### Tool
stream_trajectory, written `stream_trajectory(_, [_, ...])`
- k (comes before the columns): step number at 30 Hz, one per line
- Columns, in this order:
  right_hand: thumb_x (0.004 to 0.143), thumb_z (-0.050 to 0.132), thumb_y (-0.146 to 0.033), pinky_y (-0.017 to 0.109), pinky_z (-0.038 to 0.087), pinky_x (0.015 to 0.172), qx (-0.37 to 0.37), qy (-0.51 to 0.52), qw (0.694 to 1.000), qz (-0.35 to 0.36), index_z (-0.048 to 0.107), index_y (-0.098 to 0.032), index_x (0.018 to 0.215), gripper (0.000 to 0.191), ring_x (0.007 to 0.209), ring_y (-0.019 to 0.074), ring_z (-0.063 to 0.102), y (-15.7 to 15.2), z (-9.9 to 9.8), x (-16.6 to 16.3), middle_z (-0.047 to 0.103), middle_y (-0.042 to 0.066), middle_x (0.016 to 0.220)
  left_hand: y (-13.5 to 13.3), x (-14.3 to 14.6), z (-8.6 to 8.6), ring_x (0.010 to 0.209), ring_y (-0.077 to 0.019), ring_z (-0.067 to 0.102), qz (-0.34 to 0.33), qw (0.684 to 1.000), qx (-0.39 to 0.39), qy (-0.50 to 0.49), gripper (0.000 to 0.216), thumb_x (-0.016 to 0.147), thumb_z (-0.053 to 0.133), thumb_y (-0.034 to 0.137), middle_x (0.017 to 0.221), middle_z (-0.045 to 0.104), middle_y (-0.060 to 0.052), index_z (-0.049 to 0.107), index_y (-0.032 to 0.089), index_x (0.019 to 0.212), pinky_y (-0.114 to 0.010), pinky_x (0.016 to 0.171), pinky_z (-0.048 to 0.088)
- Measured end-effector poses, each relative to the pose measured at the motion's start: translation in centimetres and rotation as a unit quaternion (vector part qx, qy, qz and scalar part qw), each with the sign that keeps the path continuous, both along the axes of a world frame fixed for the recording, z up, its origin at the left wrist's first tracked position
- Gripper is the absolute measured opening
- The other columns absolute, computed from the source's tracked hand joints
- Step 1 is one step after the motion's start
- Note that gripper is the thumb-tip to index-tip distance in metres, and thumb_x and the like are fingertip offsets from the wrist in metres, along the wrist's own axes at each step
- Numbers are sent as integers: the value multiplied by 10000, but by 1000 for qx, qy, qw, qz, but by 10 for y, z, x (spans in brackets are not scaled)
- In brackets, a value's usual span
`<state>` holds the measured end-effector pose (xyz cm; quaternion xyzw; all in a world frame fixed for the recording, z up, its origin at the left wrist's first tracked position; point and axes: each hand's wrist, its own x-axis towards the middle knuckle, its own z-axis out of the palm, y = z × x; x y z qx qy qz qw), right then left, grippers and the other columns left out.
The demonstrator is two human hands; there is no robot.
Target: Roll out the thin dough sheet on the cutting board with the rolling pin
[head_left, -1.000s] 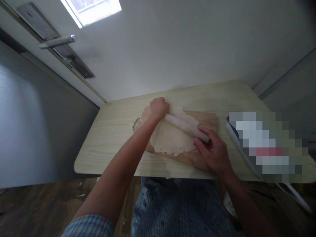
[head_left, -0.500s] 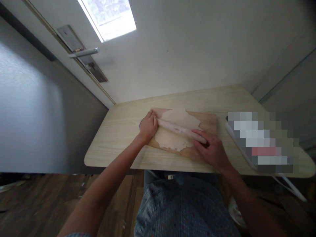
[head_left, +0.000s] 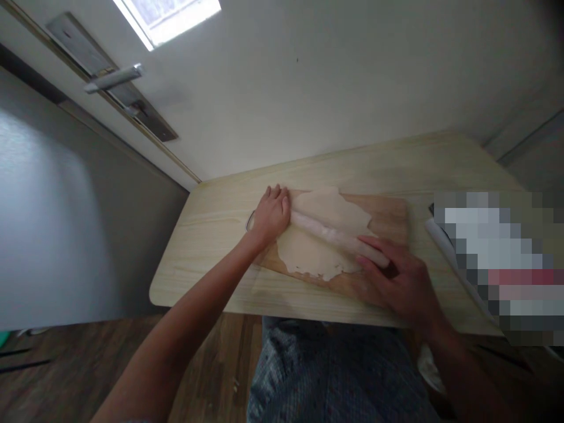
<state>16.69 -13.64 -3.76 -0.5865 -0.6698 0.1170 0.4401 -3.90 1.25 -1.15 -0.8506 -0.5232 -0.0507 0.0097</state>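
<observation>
A thin, ragged-edged sheet of pale dough [head_left: 308, 255] lies across a wooden cutting board [head_left: 392, 214]. Over the dough a light, flour-dusted rolling pin [head_left: 328, 232] rests at a slant, its right end nearer my body. My left hand [head_left: 272, 212] is laid over the pin's left end and hides it, knuckles up, beside the board's left side. At the other end, my right hand [head_left: 403, 279] grips the pin between thumb and fingers. Some dough reaches the board's far edge.
The board lies on a pale wood-grain table [head_left: 207, 235] with rounded corners. A blurred-out object [head_left: 493, 258] occupies its right side. Behind stands a white door with a metal handle [head_left: 114, 78]. A metal ring [head_left: 249, 220] shows at the board's left end.
My view has shifted, so the table, board and hands appear slightly lower and further right. Both hands stay at the ends of the rolling pin, still on the dough.
</observation>
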Motion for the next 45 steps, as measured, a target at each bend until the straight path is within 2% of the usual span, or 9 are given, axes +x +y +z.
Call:
stream_trajectory(5, [795, 522, -361, 322, 517, 652, -36, -8, 998, -48, 595, -223, 1022, 276, 774, 200, 647, 0, 0, 2, 686, 53, 918, 17, 19, 5, 1318, -191, 277, 15, 999, -42, 15, 485, 909, 155, 211, 1373, 412, -107, 387, 59, 1308, -384, 1109, 142])
stream_trajectory(10, [790, 517, -371, 291, 508, 619, -74, -16, 994, -79, 595, -211, 1021, 291, 728, 186, 648, 1, 3, 3, 691, 44, 884, 40, 42, 5, 1302, -229, 305, 68, 996, -57, -7, 472, 875, 285, 292, 1390, 397, -62, 370, 175, 1325, -396, 1053, 260])
stream_trajectory(16, [798, 504, -385, 297, 510, 603, -80, -20, 993, -80, 594, -204, 1013, 295, 727, 194, 649, -1, 4, 2, 689, 58, 889, 68, 69, 1, 1112, -228, 512, 84, 994, -67, -33, 393, 796, 405, 269, 1190, 578, -81, 543, 173, 1151, -330, 895, 420])
stream_trajectory(23, [779, 528, -392, 295, 510, 575, -75, 4, 993, -89, 600, -205, 985, 287, 683, 187, 642, 0, 6, 0, 689, 45, 833, 89, 88, -7, 995, -247, 579, 73, 992, -60, -82, 311, 803, 381, 220, 1048, 625, -145, 624, 121, 970, -328, 811, 438])
stream_trajectory(31, [764, 550, -333, 299, 509, 624, -52, 33, 996, -72, 595, -177, 985, 274, 730, 186, 639, 2, 4, -2, 686, 55, 859, 78, 81, -6, 927, -249, 609, 121, 988, -30, -88, 305, 783, 395, 202, 1002, 643, -168, 639, 113, 941, -325, 754, 456])
stream_trajectory(35, [763, 546, -322, 332, 508, 681, -28, 33, 998, -47, 601, -182, 962, 250, 786, 200, 636, 4, 2, -3, 680, 63, 884, 65, 70, -2, 913, -261, 618, 151, 984, -50, -76, 298, 750, 419, 174, 973, 660, -166, 658, 132, 923, -337, 738, 460])
stream_trajectory(39, [765, 541, -332, 355, 505, 701, -2, 36, 999, -30, 612, -181, 924, 231, 796, 209, 634, 5, 1, -3, 679, 73, 868, 49, 56, 1, 877, -267, 632, 169, 980, -60, -89, 306, 786, 395, 209, 926, 676, -160, 677, 136, 881, -334, 715, 464])
stream_trajectory(42, [762, 541, -336, 367, 503, 707, 3, 44, 999, -27, 619, -170, 916, 240, 797, 218, 634, 5, -1, -3, 682, 86, 869, 35, 42, 1, 888, -259, 631, 171, 979, -45, -99, 361, 832, 337, 224, 921, 678, -164, 677, 110, 866, -334, 754, 465])
stream_trajectory(45, [756, 542, -343, 374, 500, 713, 1, 54, 998, -24, 624, -166, 919, 254, 804, 222, 633, 4, -2, -3, 683, 97, 895, 17, 25, -2, 1024, -231, 583, 162, 981, -19, -108, 426, 877, 252, 214, 1051, 643, -173, 650, 74, 939, -320, 881, 428])
